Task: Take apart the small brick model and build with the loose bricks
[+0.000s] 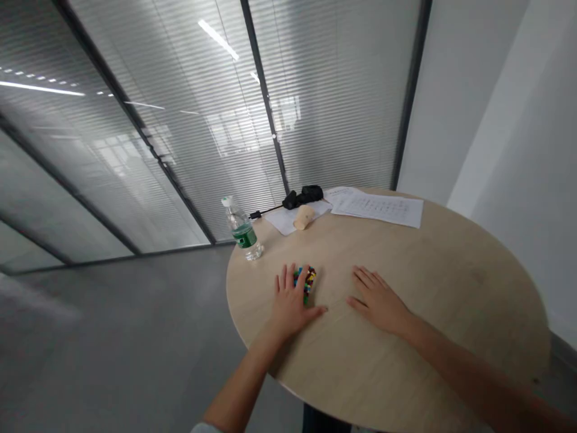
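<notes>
My left hand (291, 304) is spread, with its fingers and thumb apart. Under and beside its index finger lies a small multicoloured object (310, 281), blue, yellow, red and green, perhaps made of little bricks or beads. The fingers cover part of it, so its full shape is hidden. My right hand (377, 299) rests palm down on the round wooden table (433, 270), fingers stretched out and nothing in them. A gap of bare tabletop separates it from the multicoloured object.
Near the table's left edge stands a clear water bottle (246, 236) with a green label. Toward the back are a beige cup-like piece (303, 217), a black cabled item (303, 196) and printed sheets (383, 208). Behind is a glass partition with blinds (342, 120).
</notes>
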{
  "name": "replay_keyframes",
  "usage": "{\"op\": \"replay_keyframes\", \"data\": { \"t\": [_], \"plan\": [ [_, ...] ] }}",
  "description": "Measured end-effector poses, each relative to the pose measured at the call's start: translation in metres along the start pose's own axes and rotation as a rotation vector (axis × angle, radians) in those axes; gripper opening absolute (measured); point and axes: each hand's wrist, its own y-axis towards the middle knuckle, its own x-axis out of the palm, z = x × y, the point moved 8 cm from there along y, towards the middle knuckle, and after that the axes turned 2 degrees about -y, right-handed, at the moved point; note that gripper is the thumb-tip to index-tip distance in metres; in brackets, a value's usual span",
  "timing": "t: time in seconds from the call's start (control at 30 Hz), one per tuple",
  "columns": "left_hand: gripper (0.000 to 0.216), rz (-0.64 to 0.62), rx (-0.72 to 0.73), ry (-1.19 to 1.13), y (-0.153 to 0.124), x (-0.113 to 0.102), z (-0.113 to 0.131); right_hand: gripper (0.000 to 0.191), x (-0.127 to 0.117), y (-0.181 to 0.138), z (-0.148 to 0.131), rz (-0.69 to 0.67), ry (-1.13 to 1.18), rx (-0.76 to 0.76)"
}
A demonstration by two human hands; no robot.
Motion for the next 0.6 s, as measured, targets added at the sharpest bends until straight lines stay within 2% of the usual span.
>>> {"op": "replay_keyframes", "data": {
  "t": [0.07, 0.13, 0.23, 0.37, 0.6],
  "plan": [
    [0.106, -0.072, -0.032, 0.156, 0.013, 0.011, -0.007, 0.068, 0.0, 0.0, 0.001, -0.004, 0.015, 0.003],
    [0.109, -0.105, 0.014, 0.196, 0.017, 0.017, -0.012, 0.068, -0.001, 0.001, 0.0, -0.008, 0.02, 0.006],
    [0.102, -0.112, 0.1, 0.159, 0.017, 0.019, -0.016, 0.066, -0.002, 0.001, -0.001, -0.002, 0.033, 0.006],
    [0.094, -0.097, 0.104, 0.099, 0.024, 0.017, -0.018, 0.064, -0.001, 0.0, 0.0, 0.014, 0.057, -0.001],
    [0.073, -0.153, 0.241, -0.014, 0.035, 0.021, -0.004, 0.064, 0.001, 0.0, 0.0, 0.044, 0.077, -0.029]
  ]
}}
